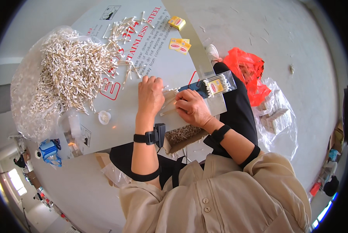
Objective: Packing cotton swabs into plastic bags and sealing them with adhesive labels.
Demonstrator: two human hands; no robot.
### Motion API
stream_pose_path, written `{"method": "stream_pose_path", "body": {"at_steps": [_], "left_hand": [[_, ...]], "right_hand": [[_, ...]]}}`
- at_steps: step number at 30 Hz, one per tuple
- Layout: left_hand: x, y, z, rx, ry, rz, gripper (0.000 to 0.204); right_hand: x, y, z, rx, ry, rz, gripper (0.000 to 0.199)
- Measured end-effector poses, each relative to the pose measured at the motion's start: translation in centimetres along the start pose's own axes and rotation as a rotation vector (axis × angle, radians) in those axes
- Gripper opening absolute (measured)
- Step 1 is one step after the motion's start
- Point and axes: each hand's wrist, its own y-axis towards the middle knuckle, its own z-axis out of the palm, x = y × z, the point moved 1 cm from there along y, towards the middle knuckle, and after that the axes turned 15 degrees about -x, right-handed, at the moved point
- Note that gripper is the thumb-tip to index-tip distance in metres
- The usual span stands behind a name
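My left hand [150,93] is closed on the metal-sheet tabletop, fingers curled under; a white swab tip shows beside it, but what lies inside the fingers is hidden. My right hand [193,108] is closed with its fingertips on cotton swabs [170,95] that lie in a loose bunch between both hands. Past the right hand, a clear packet [231,80] with a row of swabs and a yellow label card [216,86] reaches over the table's right edge. A dark blue strip [197,88] lies between the packet and the bunch.
A large heap of cotton swabs [73,70] spills from a clear bag at left. Yellow cards [179,45] and a yellow stack [177,22] lie at the far right edge. An open box of swabs [185,134] sits below the near edge. Red bag [245,72] stands on the floor.
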Motion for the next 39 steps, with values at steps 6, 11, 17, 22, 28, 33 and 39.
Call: {"method": "stream_pose_path", "body": {"at_steps": [6, 11, 17, 22, 28, 33, 39], "left_hand": [[-2.7, -4.4, -0.5, -0.082, -0.017, -0.165, 0.028], [-3.8, -8.1, 0.6, 0.006, 0.088, -0.164, 0.071], [-3.5, -8.1, 0.4, 0.055, 0.096, -0.076, 0.073], [-0.7, -6.8, 0.0, -0.078, 0.042, -0.068, 0.069], [8.7, -2.1, -0.9, -0.486, 0.18, -0.408, 0.038], [10.2, -1.3, 0.2, -0.406, 0.142, -0.474, 0.013], [6.1, -3.5, 0.6, -0.484, -0.222, -0.363, 0.01]], "right_hand": [[-0.2, -0.1, 0.1, -0.031, -0.004, -0.011, 0.009], [-0.2, -0.2, 0.2, -0.054, 0.005, 0.004, 0.016], [0.5, 0.2, 0.1, -0.154, 0.039, 0.057, 0.027], [0.0, 0.1, -0.5, -0.093, 0.029, 0.061, 0.026], [0.4, 0.4, -0.1, -0.053, 0.035, 0.04, 0.022], [0.3, 0.2, -0.1, -0.059, 0.024, 0.041, 0.022], [0.1, 0.2, -0.3, -0.043, -0.005, 0.036, 0.021]]}}
